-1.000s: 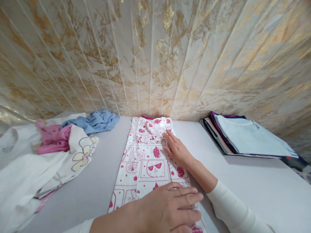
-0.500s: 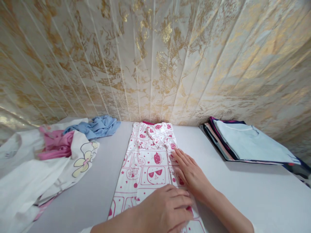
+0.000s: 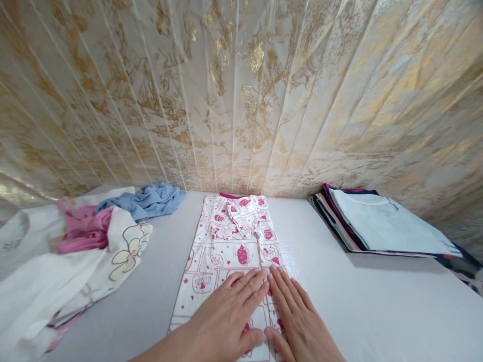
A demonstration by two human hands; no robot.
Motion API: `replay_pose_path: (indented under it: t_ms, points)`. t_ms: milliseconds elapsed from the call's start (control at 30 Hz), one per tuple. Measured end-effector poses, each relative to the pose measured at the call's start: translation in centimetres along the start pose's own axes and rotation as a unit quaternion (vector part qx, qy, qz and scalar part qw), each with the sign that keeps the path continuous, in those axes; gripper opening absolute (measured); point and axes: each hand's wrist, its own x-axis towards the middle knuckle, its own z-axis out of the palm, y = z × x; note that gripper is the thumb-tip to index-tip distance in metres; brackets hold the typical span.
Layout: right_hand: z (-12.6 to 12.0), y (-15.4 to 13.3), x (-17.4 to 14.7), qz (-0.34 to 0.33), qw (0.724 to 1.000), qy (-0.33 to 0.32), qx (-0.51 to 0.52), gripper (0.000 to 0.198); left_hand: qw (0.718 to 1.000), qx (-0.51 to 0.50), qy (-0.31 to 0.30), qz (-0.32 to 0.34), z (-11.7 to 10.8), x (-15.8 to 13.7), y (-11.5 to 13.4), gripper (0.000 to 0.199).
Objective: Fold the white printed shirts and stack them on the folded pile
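A white shirt with pink cartoon prints (image 3: 241,255) lies lengthwise in front of me, its sides and sleeves folded inward. Its pink collar is at the far end, by the curtain. My left hand (image 3: 232,309) rests flat on the middle of the shirt, fingers stretched out and pointing away. Beside it, my right hand (image 3: 296,309) lies flat along the shirt's right folded edge. The two hands almost touch at the fingertips and thumbs. Neither one grips anything. The near end of the shirt is out of view below the hands.
To the left, loose clothes lie heaped: white garments (image 3: 49,281), a pink piece (image 3: 88,226) and a blue one (image 3: 151,198). A stack of folded clothes (image 3: 385,221), light blue on top, sits at the right. A gold-patterned curtain (image 3: 234,100) hangs behind the white table (image 3: 339,301).
My left hand has moved forward and left, flattening with its fingers extended. The right hand has drawn back toward me along the shirt's edge and now lies beside it.
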Motion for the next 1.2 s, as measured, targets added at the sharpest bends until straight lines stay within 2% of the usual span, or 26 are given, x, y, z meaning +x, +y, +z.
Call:
replay_pose_path:
  t_ms: [133,233,300,400,467,567,700,767,833,900,967,1067,1200]
  points:
    - [0.9,0.0,-1.9,-0.016,1.000,0.018,-0.007,0.091,1.000,0.017,-0.008,0.025,0.9,-0.9,0.6,0.062]
    - [0.1,1.1,-1.4,-0.013,1.000,0.017,0.017,0.082,0.999,0.012,-0.019,0.030,0.9,-0.9,0.8,0.060]
    - [-0.8,2.4,0.7,0.025,0.999,0.010,0.037,0.071,0.999,-0.006,-0.016,0.033,0.5,-0.1,1.0,0.066]
    - [-1.3,4.7,5.9,0.078,0.993,-0.030,0.085,0.054,0.999,-0.024,0.003,0.029,-0.3,2.0,1.3,0.071]
    - [-0.7,6.2,9.5,0.107,0.987,-0.046,0.113,0.049,1.000,-0.017,0.009,0.021,-0.2,3.5,1.3,0.072]
    - [0.6,8.4,13.9,0.137,0.977,-0.045,0.159,0.040,0.999,0.008,0.022,0.031,1.3,5.2,0.9,0.072]
    - [1.2,12.5,17.2,0.190,0.967,-0.026,0.169,0.036,0.997,0.046,0.041,0.052,2.8,6.1,-0.1,0.048]
    - [1.3,14.8,18.5,0.232,0.959,-0.019,0.161,0.039,0.997,0.037,0.040,0.056,2.2,6.5,-0.6,0.049]
    - [1.6,16.7,19.8,0.254,0.954,-0.032,0.158,0.040,0.998,0.007,0.036,0.047,1.0,7.0,-1.2,0.062]
    - [2.2,18.0,21.1,0.245,0.953,-0.058,0.170,0.038,0.999,-0.024,0.031,0.021,-0.2,7.6,-1.7,0.073]
    - [2.7,18.7,22.2,0.217,0.954,-0.089,0.189,0.035,0.999,-0.046,0.026,-0.010,-0.9,8.2,-2.1,0.074]
    - [3.2,19.3,23.3,0.177,0.953,-0.135,0.207,0.031,0.998,-0.063,0.012,-0.030,-0.9,8.6,-2.4,0.075]
    - [3.1,20.5,24.0,0.150,0.951,-0.186,0.196,0.035,0.998,-0.063,0.012,-0.027,-0.3,8.6,-2.4,0.075]
